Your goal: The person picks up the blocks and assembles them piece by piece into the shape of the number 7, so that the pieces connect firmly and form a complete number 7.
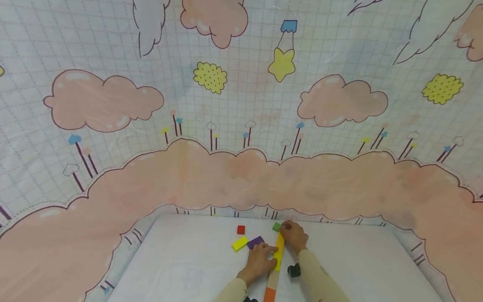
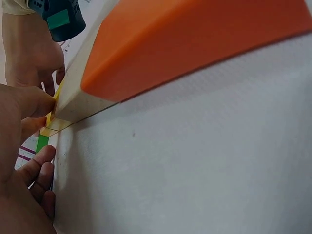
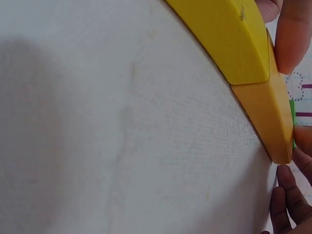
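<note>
A row of coloured wooden blocks runs away from me: an orange block [image 1: 269, 295], a natural wood block [image 1: 273, 278], a yellow block [image 1: 277, 263] and an amber block [image 3: 263, 114]. At the far end a green block [image 1: 276, 227] sits slightly turned, partly covered by fingers. My right hand [image 1: 296, 235] pinches the green block's right side, beside the amber block's end. My left hand [image 1: 257, 261] touches the left side of the row with thumb and index finger, around the yellow block. Its other fingers [image 2: 43, 178] curl loosely below the row.
Left of the row lie a red block [image 1: 241, 230], a loose yellow block [image 1: 240, 243] and a purple block [image 1: 255, 242], close to my left hand. The white table [image 1: 181, 256] meets a backdrop cloth [image 1: 211, 180] printed with clouds.
</note>
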`<state>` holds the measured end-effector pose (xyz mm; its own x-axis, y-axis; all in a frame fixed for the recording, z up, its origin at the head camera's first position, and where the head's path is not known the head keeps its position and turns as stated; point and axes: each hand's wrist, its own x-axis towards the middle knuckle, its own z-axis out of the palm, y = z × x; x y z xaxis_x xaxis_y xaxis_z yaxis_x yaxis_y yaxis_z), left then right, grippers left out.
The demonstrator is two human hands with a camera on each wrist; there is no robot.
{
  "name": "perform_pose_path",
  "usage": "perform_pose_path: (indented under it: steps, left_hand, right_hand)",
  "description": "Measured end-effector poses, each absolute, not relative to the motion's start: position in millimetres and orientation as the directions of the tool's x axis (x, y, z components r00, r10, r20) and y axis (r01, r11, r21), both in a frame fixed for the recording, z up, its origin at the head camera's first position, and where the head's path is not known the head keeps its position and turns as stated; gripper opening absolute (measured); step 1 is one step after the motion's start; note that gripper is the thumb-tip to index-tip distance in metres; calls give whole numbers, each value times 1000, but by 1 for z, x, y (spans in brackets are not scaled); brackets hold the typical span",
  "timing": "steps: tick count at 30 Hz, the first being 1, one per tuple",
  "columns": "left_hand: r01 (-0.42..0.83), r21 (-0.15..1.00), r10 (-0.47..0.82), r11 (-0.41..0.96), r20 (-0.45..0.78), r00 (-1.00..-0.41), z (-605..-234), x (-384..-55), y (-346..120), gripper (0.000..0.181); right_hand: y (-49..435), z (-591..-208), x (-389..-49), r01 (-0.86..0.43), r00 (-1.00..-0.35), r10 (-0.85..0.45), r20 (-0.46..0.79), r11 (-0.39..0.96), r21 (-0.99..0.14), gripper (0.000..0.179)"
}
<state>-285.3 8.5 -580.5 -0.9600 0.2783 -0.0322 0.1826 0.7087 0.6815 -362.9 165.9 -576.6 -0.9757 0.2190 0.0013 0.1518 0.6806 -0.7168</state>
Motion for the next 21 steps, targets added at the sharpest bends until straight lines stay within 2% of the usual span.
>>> perform_pose_path:
  steps: [21]
  left_hand:
    - [166, 692, 271, 702, -45, -962, -578, -284, 9, 32]
  right_hand:
    - [171, -575, -367, 175, -975, 221, -31, 674, -718, 32]
